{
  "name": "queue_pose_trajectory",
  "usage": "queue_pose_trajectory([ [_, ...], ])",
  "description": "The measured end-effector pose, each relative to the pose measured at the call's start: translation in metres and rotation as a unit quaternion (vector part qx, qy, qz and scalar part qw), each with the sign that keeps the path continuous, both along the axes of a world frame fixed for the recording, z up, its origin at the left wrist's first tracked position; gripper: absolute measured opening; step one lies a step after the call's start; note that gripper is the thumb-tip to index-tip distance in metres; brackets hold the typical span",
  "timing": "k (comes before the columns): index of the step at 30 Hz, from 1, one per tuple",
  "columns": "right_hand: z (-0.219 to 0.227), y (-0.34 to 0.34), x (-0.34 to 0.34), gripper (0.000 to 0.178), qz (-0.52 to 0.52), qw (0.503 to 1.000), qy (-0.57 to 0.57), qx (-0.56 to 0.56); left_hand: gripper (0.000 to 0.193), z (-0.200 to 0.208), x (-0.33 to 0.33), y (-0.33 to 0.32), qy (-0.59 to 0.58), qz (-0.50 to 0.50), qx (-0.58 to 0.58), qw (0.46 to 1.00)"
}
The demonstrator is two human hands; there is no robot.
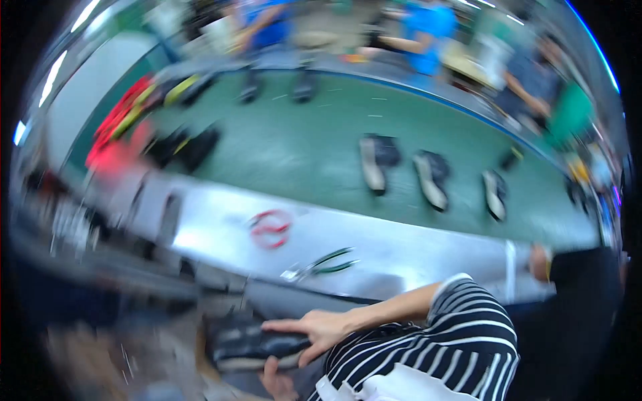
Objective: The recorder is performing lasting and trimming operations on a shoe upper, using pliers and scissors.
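A dark, shiny shoe (257, 344) with a pale sole edge lies on its side at the lower left, somewhat blurred. My right hand (322, 331), coming in from a striped sleeve, grips it: the index finger stretches along the upper and the thumb presses nearer the sole. Below it, my left hand (278, 381) has its fingers at the pale sole edge, partly cut off by my clothing and the lower part of the picture. Beyond my right forearm, pliers (322, 266) with green handles lie on a metal ledge (394, 260).
Red curved tool or loop (270, 228) lies on the ledge. Behind runs a green belt (287, 150) carrying several dark shoes, including a pale-soled one (372, 164). A neighbour's hand (540, 262) rests at the ledge's right end. People in blue (428, 37) work across the belt.
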State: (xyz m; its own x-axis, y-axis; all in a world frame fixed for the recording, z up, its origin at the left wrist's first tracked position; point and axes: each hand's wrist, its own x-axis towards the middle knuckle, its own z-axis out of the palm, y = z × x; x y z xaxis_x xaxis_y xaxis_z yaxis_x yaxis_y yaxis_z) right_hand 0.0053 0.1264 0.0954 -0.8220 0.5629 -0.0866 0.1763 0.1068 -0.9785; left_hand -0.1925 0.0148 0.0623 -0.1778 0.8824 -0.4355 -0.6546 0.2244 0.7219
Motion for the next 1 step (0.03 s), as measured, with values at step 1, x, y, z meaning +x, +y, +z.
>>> queue_pose_trajectory([
  [1, -0.0024, -0.0027, -0.0020, 0.107, -0.016, 0.999, 0.044, -0.016, 0.071, -0.0023, 0.0007, 0.0235, -0.007, -0.063, 0.004, 0.998],
])
